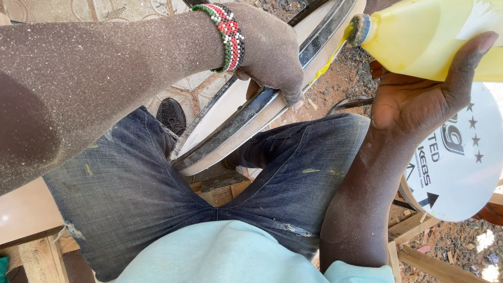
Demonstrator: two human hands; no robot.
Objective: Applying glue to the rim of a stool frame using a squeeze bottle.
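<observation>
**Dusty hands, a round panel and a yellow bottle**

At the far left a pale wooden board (23, 209) lies beside the person's thigh, with rough timber below it; above it the left forearm, coated in fine dust, reaches across the picture; a beaded wristband (228, 35) in red, green, white and black circles the wrist; the left hand (270, 52) rests on the rim of a round white panel (230, 99) edged with a dark band, its fingers (291, 94) curled over that edge and holding it; the panel stands tilted on edge between the knees, over blue jeans (157, 183) flecked with dust; a dark shoe (172, 115) shows on the patterned floor just left of the panel; a light blue shirt (220, 251) fills the bottom middle; further right, the right hand (419, 99) cradles a yellow plastic bottle (435, 36) from below, thumb up along its side, fingers closed around it; the bottle lies tilted, its mouth towards the panel's upper rim, and a yellow stream runs down from it onto the rim; at the right edge a round white sign (461, 167) lies over wooden slats and gravel.
</observation>
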